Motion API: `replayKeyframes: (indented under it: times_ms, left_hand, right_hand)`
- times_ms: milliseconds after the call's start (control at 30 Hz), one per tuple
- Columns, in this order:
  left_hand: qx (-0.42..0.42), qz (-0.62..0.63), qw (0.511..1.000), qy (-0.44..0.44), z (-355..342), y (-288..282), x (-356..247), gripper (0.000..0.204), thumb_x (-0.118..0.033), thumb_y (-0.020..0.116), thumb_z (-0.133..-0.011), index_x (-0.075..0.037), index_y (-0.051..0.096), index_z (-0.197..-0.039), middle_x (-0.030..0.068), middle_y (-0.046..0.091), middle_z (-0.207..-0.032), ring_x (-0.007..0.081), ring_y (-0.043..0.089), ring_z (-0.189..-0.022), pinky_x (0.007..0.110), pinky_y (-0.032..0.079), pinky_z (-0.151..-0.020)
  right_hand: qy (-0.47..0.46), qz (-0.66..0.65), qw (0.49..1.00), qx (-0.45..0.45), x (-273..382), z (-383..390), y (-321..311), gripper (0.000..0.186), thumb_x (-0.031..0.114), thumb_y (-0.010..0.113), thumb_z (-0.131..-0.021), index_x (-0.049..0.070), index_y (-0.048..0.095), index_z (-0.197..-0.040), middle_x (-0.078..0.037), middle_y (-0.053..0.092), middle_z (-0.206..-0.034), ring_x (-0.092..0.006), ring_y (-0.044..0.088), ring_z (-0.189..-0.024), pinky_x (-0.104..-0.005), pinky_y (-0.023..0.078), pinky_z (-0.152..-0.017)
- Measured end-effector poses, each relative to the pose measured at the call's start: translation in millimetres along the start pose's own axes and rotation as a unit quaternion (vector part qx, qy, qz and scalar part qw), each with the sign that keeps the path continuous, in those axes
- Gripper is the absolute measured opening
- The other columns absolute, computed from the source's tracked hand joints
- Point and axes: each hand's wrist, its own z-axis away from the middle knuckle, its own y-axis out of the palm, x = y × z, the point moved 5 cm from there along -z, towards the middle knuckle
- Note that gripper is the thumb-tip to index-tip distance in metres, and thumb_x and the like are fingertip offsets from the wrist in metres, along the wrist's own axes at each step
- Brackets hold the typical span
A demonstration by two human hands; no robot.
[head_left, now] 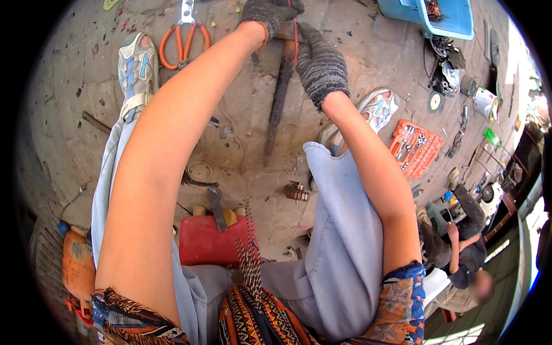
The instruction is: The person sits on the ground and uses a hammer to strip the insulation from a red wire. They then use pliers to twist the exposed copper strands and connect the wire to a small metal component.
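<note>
Near the top edge, my left hand (271, 16), in a dark knit glove, is closed with its fingers curled round a thin red wire (296, 41). The wire hangs down along the thumb side of my right hand (323, 64), which wears a striped grey-and-black glove. Its fingers are stretched out and close together, beside the wire. Below both hands lies a hammer (279, 98) with a long dark handle; its head is partly hidden by the gloves. Orange-handled pliers or cutters (184, 43) rest on the ground left of my left hand.
A blue plastic bin (397, 10) with copper-coloured scrap stands top right. An open orange socket set (415, 148) lies beyond my right shoe (378, 108). A red box-shaped object (210, 244) sits between my legs, near a small motor part (296, 191). Another person (460, 247) crouches at right.
</note>
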Motion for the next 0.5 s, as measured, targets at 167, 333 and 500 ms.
replayKeyframes:
  times_ms: [167,333,500]
  left_hand:
    - [0.004,-0.033,0.999,0.021,-0.2,0.1,-3.9,0.033,0.008,0.062,-0.073,-0.002,0.062,-0.104,0.0056,0.069,-0.088,0.0144,0.065,-0.082,0.025,0.052,-0.073]
    - [0.0,-0.021,1.0,0.002,1.9,1.3,-5.1,0.032,0.007,0.062,-0.073,-0.002,0.063,-0.104,0.0056,0.069,-0.087,0.014,0.065,-0.081,0.025,0.052,-0.073]
    - [-0.006,-0.035,0.999,0.015,0.0,-0.7,-3.8,0.032,0.007,0.062,-0.073,-0.002,0.063,-0.103,0.0056,0.069,-0.086,0.0139,0.065,-0.081,0.025,0.052,-0.072]
  right_hand:
    - [0.005,-0.001,1.0,-0.001,-3.5,-1.0,1.7,0.044,0.038,0.045,-0.093,0.011,0.053,-0.127,-0.024,0.063,-0.107,-0.0412,0.061,-0.095,-0.0495,0.049,-0.084]
    - [0.014,-0.009,1.0,-0.002,-0.4,0.3,-0.7,0.04,0.029,0.048,-0.091,0.011,0.053,-0.127,-0.022,0.061,-0.112,-0.0391,0.06,-0.101,-0.0465,0.048,-0.088]
    - [0.029,-0.017,0.999,0.005,0.8,-0.7,-0.6,0.037,0.016,0.051,-0.089,0.012,0.055,-0.126,-0.018,0.059,-0.12,-0.0348,0.057,-0.111,-0.0411,0.046,-0.093]
